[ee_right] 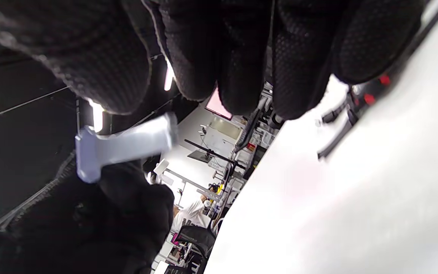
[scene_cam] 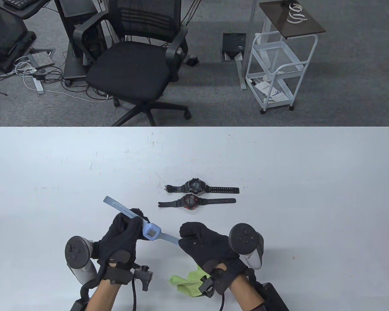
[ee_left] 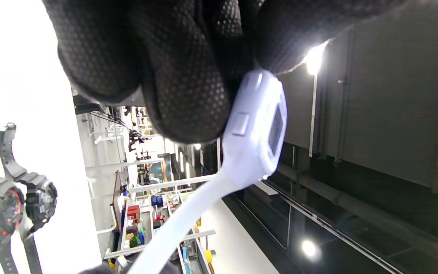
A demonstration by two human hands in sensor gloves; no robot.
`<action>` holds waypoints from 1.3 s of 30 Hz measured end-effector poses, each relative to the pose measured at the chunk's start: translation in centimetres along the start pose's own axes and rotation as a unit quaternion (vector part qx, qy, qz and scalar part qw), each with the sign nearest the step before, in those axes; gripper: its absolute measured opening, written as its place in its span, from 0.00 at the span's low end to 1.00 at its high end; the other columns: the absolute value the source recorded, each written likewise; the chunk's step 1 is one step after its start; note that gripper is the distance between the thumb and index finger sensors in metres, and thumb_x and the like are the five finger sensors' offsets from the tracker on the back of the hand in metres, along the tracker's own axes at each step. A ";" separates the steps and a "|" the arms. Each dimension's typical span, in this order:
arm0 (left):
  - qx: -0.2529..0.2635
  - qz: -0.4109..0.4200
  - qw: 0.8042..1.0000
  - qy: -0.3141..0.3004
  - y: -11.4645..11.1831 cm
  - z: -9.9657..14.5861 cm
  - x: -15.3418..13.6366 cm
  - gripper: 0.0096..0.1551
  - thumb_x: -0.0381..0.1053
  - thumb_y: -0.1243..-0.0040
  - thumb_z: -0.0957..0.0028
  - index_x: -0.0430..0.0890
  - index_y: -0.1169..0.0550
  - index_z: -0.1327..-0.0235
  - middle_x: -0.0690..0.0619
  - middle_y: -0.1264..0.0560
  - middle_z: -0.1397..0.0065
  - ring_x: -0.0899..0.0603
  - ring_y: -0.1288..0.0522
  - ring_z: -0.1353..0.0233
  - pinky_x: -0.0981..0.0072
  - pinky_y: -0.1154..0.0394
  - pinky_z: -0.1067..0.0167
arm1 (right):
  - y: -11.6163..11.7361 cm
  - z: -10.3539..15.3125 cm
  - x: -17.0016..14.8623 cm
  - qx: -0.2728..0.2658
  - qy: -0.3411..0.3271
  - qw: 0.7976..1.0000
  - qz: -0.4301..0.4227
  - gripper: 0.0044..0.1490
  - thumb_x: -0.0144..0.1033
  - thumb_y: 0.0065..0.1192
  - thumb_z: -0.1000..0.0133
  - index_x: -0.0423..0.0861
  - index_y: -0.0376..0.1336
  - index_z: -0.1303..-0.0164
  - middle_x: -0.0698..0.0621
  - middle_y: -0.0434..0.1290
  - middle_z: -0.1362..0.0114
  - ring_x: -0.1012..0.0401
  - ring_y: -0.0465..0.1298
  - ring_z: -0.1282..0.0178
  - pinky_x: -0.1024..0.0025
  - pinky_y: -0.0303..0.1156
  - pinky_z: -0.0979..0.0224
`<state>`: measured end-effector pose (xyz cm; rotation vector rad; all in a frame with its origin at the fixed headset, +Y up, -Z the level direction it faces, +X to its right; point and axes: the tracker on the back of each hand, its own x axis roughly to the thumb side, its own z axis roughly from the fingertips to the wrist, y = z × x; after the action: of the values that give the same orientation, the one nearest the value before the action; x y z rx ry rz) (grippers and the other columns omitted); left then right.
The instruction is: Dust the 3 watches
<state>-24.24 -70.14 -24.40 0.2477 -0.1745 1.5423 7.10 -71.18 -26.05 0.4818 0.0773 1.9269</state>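
Blue watch [scene_cam: 151,232] is held above the table by its case in the curled left hand [scene_cam: 124,235] while its strap end is pinched by the right hand [scene_cam: 207,247]; the cloth [scene_cam: 189,281] should be fetched, and every face wiped.

My black gloves [scene_cam: 126,233] hold a pale blue watch [scene_cam: 150,231]; beyond it, one black watch [scene_cam: 194,186], one black-and-red watch [scene_cam: 190,201]; lime-green cloth [scene_cam: 188,282]; white table [scene_cam: 278,168].

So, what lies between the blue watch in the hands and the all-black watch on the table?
The black watch with red accents lies there, flat on the table, between the blue watch and the all-black watch. The table view shows this.
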 end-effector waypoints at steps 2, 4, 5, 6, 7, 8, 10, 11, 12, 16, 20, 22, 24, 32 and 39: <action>0.008 -0.001 1.000 0.007 0.3 -0.1 -0.2 0.25 0.54 0.36 0.43 0.40 0.21 0.39 0.47 0.15 0.47 0.46 0.10 0.59 0.45 0.16 0.49 | -0.8 0.0 1.2 0.005 -0.032 0.998 0.059 0.38 0.54 0.73 0.46 0.41 0.71 0.33 0.40 0.77 0.31 0.40 0.78 0.35 0.35 0.70 0.37; 0.016 -0.006 1.000 0.014 0.5 -0.1 -0.3 0.25 0.54 0.36 0.43 0.40 0.21 0.39 0.46 0.15 0.47 0.46 0.10 0.60 0.45 0.16 0.50 | -0.9 0.1 2.3 0.053 -0.057 0.988 0.134 0.36 0.53 0.73 0.45 0.41 0.73 0.34 0.39 0.77 0.31 0.40 0.78 0.35 0.34 0.69 0.36; 0.021 -0.007 1.000 0.018 0.7 -0.1 -0.4 0.25 0.53 0.36 0.43 0.40 0.21 0.39 0.47 0.15 0.48 0.46 0.09 0.60 0.45 0.16 0.50 | -0.8 0.1 2.9 0.088 -0.069 0.977 0.183 0.34 0.51 0.72 0.45 0.42 0.73 0.35 0.40 0.77 0.31 0.40 0.78 0.34 0.34 0.69 0.35; 0.023 -0.005 0.999 0.022 0.8 -0.1 -0.6 0.25 0.54 0.36 0.43 0.40 0.21 0.39 0.47 0.15 0.48 0.46 0.09 0.60 0.45 0.16 0.50 | -0.3 0.3 3.6 0.146 -0.057 0.956 0.246 0.33 0.51 0.71 0.44 0.43 0.73 0.34 0.40 0.76 0.29 0.40 0.77 0.32 0.33 0.68 0.34; 0.024 -0.003 0.999 0.024 0.8 -0.1 -0.6 0.25 0.53 0.36 0.43 0.40 0.21 0.39 0.47 0.15 0.47 0.46 0.09 0.60 0.45 0.16 0.49 | -0.1 0.4 3.7 0.171 -0.044 0.948 0.265 0.33 0.51 0.70 0.43 0.44 0.72 0.32 0.40 0.74 0.26 0.39 0.74 0.28 0.31 0.65 0.31; 0.029 -0.002 0.999 0.029 1.0 -0.1 -0.7 0.26 0.53 0.36 0.43 0.40 0.21 0.39 0.46 0.15 0.47 0.46 0.09 0.60 0.45 0.16 0.49 | 0.4 0.6 3.7 0.213 -0.016 0.930 0.298 0.33 0.50 0.70 0.42 0.46 0.71 0.30 0.41 0.71 0.22 0.37 0.69 0.23 0.29 0.61 0.28; 0.035 -0.002 0.999 0.037 1.2 -0.1 -0.9 0.26 0.53 0.36 0.43 0.40 0.22 0.39 0.47 0.15 0.47 0.45 0.09 0.60 0.45 0.16 0.49 | 1.5 1.1 3.3 0.257 -0.017 0.905 0.340 0.32 0.47 0.71 0.42 0.49 0.69 0.27 0.42 0.68 0.20 0.37 0.66 0.20 0.27 0.58 0.27; 0.035 -0.002 0.999 0.039 1.3 -0.1 -0.9 0.26 0.54 0.36 0.43 0.40 0.22 0.39 0.47 0.16 0.47 0.46 0.10 0.59 0.45 0.16 0.49 | 1.9 1.4 2.9 0.275 -0.022 0.896 0.348 0.32 0.45 0.71 0.42 0.50 0.70 0.27 0.43 0.68 0.19 0.38 0.64 0.19 0.27 0.58 0.27; 0.037 -0.002 0.998 0.042 1.4 -0.2 -1.0 0.26 0.54 0.36 0.43 0.40 0.22 0.38 0.47 0.16 0.47 0.46 0.10 0.59 0.45 0.16 0.49 | 2.1 1.8 2.5 0.294 -0.017 0.888 0.353 0.30 0.43 0.71 0.42 0.50 0.70 0.28 0.43 0.67 0.18 0.38 0.63 0.18 0.27 0.57 0.26; 0.038 -0.002 0.998 0.052 1.6 -0.3 -1.2 0.26 0.53 0.37 0.42 0.40 0.22 0.38 0.47 0.16 0.46 0.46 0.10 0.59 0.45 0.16 0.48 | 2.5 3.3 1.4 0.346 0.003 0.858 0.380 0.34 0.44 0.75 0.44 0.51 0.70 0.26 0.44 0.64 0.16 0.38 0.58 0.16 0.25 0.53 0.25; 0.040 -0.002 0.998 0.058 1.5 -0.3 -1.3 0.26 0.53 0.37 0.42 0.40 0.22 0.38 0.46 0.16 0.46 0.45 0.10 0.59 0.44 0.17 0.48 | 3.0 3.9 0.7 0.365 0.011 0.826 0.429 0.40 0.49 0.79 0.47 0.52 0.68 0.23 0.45 0.62 0.14 0.38 0.56 0.15 0.25 0.52 0.25; 0.041 -0.002 0.997 0.059 1.5 -0.3 -1.2 0.26 0.53 0.37 0.43 0.40 0.22 0.38 0.46 0.16 0.46 0.45 0.10 0.58 0.44 0.17 0.48 | 3.8 4.0 0.3 0.368 0.011 0.808 0.459 0.43 0.48 0.81 0.48 0.51 0.66 0.22 0.45 0.62 0.14 0.38 0.56 0.15 0.25 0.52 0.24; 0.040 -0.001 0.997 0.061 1.5 -0.3 -1.2 0.26 0.53 0.37 0.43 0.40 0.22 0.38 0.46 0.16 0.46 0.45 0.10 0.58 0.44 0.17 0.48 | 4.7 4.1 -0.1 0.361 -0.007 0.785 0.503 0.44 0.47 0.83 0.50 0.51 0.66 0.23 0.45 0.63 0.16 0.39 0.59 0.16 0.26 0.54 0.24; 0.026 -0.012 0.998 0.063 1.0 -0.2 -1.2 0.26 0.53 0.36 0.43 0.40 0.21 0.39 0.46 0.15 0.46 0.44 0.09 0.59 0.43 0.17 0.49 | 3.9 3.1 -0.5 0.266 -0.093 0.857 0.430 0.27 0.52 0.72 0.47 0.50 0.76 0.43 0.48 0.79 0.31 0.48 0.77 0.29 0.35 0.66 0.30; 0.005 -0.008 0.998 0.065 0.5 -0.2 -1.3 0.26 0.52 0.36 0.43 0.39 0.21 0.38 0.46 0.15 0.47 0.45 0.10 0.60 0.44 0.16 0.50 | -2.3 2.2 -3.5 0.092 0.041 0.995 0.027 0.27 0.53 0.70 0.45 0.44 0.77 0.48 0.45 0.84 0.41 0.47 0.83 0.42 0.38 0.72 0.37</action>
<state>-24.81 -71.31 -24.90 0.1545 -0.0622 1.5381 11.09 -73.79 -25.72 0.5311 0.3003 2.0022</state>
